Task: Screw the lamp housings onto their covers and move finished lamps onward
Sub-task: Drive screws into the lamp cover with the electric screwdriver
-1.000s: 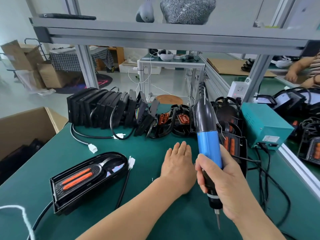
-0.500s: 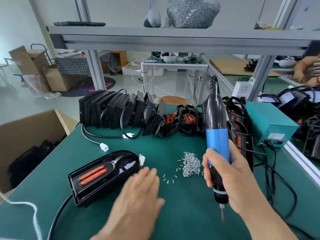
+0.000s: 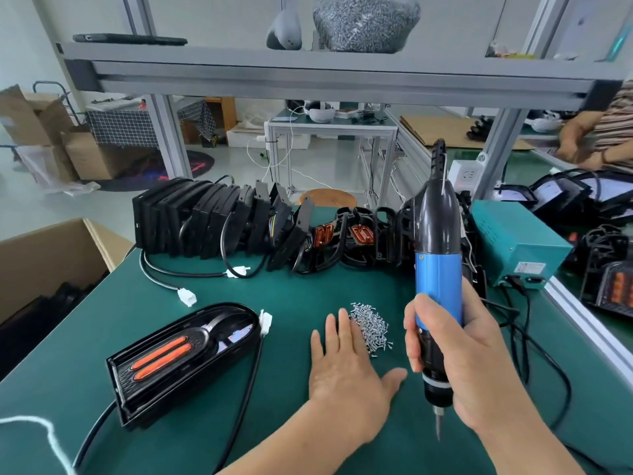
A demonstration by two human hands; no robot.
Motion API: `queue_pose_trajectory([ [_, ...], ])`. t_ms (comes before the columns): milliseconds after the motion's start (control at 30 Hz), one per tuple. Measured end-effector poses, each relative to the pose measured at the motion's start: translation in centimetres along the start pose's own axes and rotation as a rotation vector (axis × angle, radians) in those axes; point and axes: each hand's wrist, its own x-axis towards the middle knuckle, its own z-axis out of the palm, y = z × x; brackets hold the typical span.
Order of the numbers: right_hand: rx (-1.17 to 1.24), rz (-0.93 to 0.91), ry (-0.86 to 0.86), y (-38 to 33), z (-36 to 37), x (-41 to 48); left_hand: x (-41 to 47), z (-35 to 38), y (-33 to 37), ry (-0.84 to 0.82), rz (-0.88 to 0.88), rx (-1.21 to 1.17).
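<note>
Screw-fetch step. Left hand (image 3: pixel 346 368) flat, fingers straight, at screw pile (image 3: pixel 371 323); right hand (image 3: pixel 459 358) grips screwdriver (image 3: pixel 436 269). Next, likely: pinch one screw, carry to lamp (image 3: pixel 185 354).

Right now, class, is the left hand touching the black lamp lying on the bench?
Apart. The head view shows a strip of bare green mat between the left hand and the lamp.

pale glossy floor (image 3: pixel 329 166), cardboard boxes (image 3: pixel 44 128) at left, a white table (image 3: pixel 330 126) behind.
</note>
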Motion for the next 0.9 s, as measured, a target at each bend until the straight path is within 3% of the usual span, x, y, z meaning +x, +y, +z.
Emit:
queue_pose_trajectory([
  [367,0.050,0.002,-0.011,0.9,-0.5,1.0,1.2,-1.8,1.2,0.086,0.016,-0.094],
  [567,0.073,-0.004,0.007,1.3,-0.3,1.7,-5.7,-4.3,-8.3,0.787,0.095,-0.143],
  [733,0.072,-0.043,0.022,1.3,0.5,2.1,-7.2,-5.0,-13.3,0.607,-0.122,-0.079],
  [900,0.114,-0.094,-0.014,1.0,1.0,2.0,-8.1,-4.7,-11.9,0.550,0.072,-0.052],
])
